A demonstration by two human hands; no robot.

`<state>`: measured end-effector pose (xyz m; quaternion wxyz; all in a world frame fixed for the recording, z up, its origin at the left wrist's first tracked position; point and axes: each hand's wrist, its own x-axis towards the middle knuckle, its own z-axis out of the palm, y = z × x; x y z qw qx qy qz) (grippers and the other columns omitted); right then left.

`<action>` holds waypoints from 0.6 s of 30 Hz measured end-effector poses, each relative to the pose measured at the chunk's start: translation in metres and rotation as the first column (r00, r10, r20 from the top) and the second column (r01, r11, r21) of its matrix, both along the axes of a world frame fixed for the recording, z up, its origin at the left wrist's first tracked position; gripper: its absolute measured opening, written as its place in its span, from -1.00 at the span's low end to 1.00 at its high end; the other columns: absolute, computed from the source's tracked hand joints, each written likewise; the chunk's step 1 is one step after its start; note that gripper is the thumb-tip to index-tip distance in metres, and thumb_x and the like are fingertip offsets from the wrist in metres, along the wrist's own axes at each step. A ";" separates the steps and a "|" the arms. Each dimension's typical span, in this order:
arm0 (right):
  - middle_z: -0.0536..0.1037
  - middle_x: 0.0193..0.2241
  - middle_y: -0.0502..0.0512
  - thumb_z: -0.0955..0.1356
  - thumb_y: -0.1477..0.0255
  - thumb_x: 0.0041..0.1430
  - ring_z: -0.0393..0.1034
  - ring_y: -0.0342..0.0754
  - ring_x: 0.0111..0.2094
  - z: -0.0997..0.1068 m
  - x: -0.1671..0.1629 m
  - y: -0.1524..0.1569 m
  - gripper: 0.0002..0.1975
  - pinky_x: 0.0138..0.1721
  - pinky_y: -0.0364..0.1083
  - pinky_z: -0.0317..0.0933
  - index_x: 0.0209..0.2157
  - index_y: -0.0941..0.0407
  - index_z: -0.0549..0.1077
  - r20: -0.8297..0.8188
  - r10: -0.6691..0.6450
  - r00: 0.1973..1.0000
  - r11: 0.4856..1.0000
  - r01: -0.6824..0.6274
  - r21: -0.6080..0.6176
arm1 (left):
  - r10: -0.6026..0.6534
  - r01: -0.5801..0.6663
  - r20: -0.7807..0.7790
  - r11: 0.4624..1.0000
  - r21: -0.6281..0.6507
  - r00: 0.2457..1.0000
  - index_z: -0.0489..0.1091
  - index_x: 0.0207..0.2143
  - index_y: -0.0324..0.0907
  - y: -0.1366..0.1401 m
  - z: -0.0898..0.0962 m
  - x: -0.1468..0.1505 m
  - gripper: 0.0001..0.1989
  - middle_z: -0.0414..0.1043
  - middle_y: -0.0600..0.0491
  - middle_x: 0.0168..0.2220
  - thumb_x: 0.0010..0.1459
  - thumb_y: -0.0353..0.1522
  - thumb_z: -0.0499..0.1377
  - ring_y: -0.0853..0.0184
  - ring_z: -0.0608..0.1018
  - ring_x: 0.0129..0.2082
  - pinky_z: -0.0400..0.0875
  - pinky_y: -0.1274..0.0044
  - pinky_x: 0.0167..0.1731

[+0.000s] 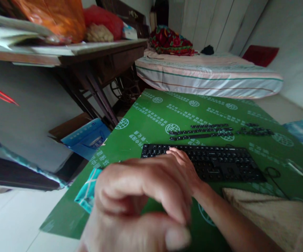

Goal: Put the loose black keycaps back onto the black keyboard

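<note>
My left hand [141, 196] is close to the camera, with its fingers curled round and the thumb near the index fingertip. Whether a small thing sits in that pinch cannot be made out. Behind it, my right hand [184, 164] reaches over the left part of a black keyboard [227, 157], fingers stretched out; my left hand partly covers it. The keyboard lies on a green table [130, 143], and parts of its middle and lower area look bare of keycaps. Beyond it, loose black keycaps [201, 132] lie in rows, with another group of keycaps [254, 130] to the right.
A folded tan cloth [266, 210] lies at the near right, by the keyboard's cable [273, 172]. A slim tool with a dark handle [302, 171] lies at the right edge. A turquoise packet [87, 190] is at the left. Beyond stand a wooden desk [109, 56] and a bed [206, 75].
</note>
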<state>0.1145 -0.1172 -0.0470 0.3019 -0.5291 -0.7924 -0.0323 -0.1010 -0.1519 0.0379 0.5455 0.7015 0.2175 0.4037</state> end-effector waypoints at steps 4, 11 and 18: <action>0.45 -0.08 0.30 0.34 0.39 0.10 0.21 0.17 0.09 0.005 -0.002 0.000 -0.84 0.08 0.16 0.19 -0.30 0.16 0.50 -0.015 0.016 1.000 1.000 -0.015 0.023 | 0.207 -0.207 -0.002 0.978 -0.030 0.978 0.39 -0.53 -0.16 0.076 0.041 0.052 -0.81 0.43 0.11 -0.54 -0.05 -0.27 0.30 0.38 0.45 -0.52 0.38 0.51 -0.44; 0.44 -0.05 0.29 0.34 0.39 0.10 0.18 0.15 0.11 0.006 -0.003 0.001 -0.83 0.08 0.18 0.19 -0.27 0.15 0.50 -0.046 0.020 0.999 1.000 -0.019 0.006 | 0.463 -0.434 -0.550 0.880 0.192 0.695 0.49 -0.39 -0.17 0.133 -0.007 0.037 -0.68 0.53 0.06 -0.40 -0.09 -0.12 0.23 0.30 0.51 -0.40 0.39 0.49 -0.34; 0.43 -0.05 0.29 0.32 0.39 0.13 0.18 0.14 0.10 0.011 -0.003 0.002 -0.81 0.09 0.17 0.18 -0.25 0.15 0.49 -0.056 0.004 0.998 1.000 -0.003 0.003 | 0.337 -0.332 -0.609 0.935 0.125 0.719 0.48 -0.20 -0.16 0.141 -0.032 0.027 -0.54 0.51 0.00 -0.12 -0.08 -0.06 0.22 0.20 0.56 -0.23 0.43 0.42 -0.18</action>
